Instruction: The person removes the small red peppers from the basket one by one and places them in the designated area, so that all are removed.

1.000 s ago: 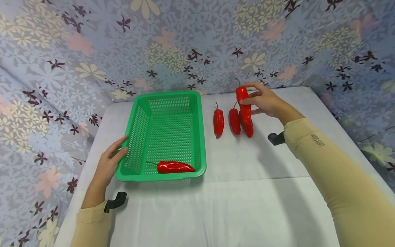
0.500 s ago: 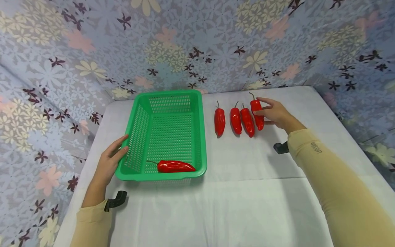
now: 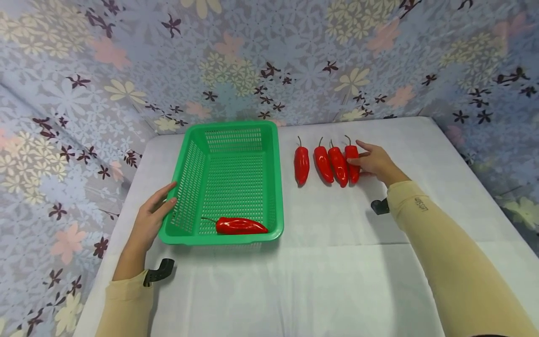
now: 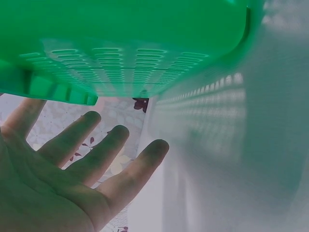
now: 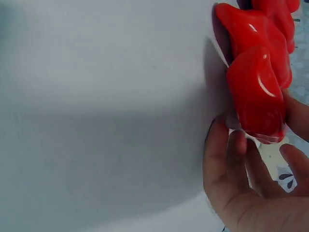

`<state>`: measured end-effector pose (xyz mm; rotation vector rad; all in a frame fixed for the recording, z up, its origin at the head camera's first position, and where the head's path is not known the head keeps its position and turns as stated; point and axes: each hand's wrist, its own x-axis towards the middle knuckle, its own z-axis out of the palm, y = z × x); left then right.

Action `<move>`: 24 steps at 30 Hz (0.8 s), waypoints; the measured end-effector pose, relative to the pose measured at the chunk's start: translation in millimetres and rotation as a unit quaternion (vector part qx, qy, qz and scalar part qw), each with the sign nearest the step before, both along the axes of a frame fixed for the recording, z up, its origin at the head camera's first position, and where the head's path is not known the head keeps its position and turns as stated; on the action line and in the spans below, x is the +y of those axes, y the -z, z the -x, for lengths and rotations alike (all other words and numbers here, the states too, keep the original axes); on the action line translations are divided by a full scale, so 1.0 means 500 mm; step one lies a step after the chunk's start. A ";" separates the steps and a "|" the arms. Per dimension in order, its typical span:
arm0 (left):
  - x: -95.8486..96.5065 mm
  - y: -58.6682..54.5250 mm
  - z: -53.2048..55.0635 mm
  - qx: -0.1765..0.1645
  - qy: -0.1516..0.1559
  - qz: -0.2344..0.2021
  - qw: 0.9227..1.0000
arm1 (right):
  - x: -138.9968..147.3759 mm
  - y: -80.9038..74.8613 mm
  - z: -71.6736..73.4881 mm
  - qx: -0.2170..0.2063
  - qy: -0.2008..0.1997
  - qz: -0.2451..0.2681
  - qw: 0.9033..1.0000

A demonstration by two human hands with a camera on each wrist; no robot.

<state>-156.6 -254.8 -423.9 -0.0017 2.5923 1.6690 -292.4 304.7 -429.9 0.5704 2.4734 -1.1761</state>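
Observation:
My right hand (image 3: 374, 164) holds the rightmost red chili pepper (image 3: 352, 161) between thumb and fingers, with its stem pointing to the back. Three more red peppers lie to its left: one close beside it (image 3: 338, 164), another (image 3: 323, 164) near that, and a third (image 3: 301, 164) apart, closer to the basket. In the right wrist view, the held pepper (image 5: 256, 96) overlaps its neighbour. My left hand (image 3: 147, 220) rests at the left rim of a green basket (image 3: 275, 187); in the left wrist view its fingers (image 4: 133, 181) are extended below the rim. One pepper (image 3: 241, 226) lies sideways inside the basket's front.
A white cloth (image 3: 328, 285) covers the table, with a crease across it. Behind and to both sides hangs a floral fabric (image 3: 240, 70). A black wrist camera (image 3: 380, 206) sits at the right wrist, another (image 3: 162, 270) at the left.
My right hand has brought its pepper down from above the row to the row's right end, then nudged slightly forward and left against its neighbour. The left hand has stayed at the basket.

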 end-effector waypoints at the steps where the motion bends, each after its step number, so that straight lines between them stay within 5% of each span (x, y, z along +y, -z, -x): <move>1: 0.000 0.000 0.000 -0.001 0.000 0.000 1.000 | 0.001 -0.004 -0.001 0.004 -0.002 -0.008 1.000; 9: 0.001 -0.001 -0.001 -0.002 -0.001 0.002 1.000 | 0.001 -0.064 0.002 0.102 0.017 -0.039 0.994; 17: 0.005 -0.001 -0.001 -0.017 -0.015 0.021 1.000 | -0.007 -0.107 0.003 0.119 0.019 -0.019 0.993; 24: 0.008 -0.002 -0.001 -0.006 -0.015 0.022 1.000 | -0.057 -0.163 0.010 0.154 -0.018 0.033 0.987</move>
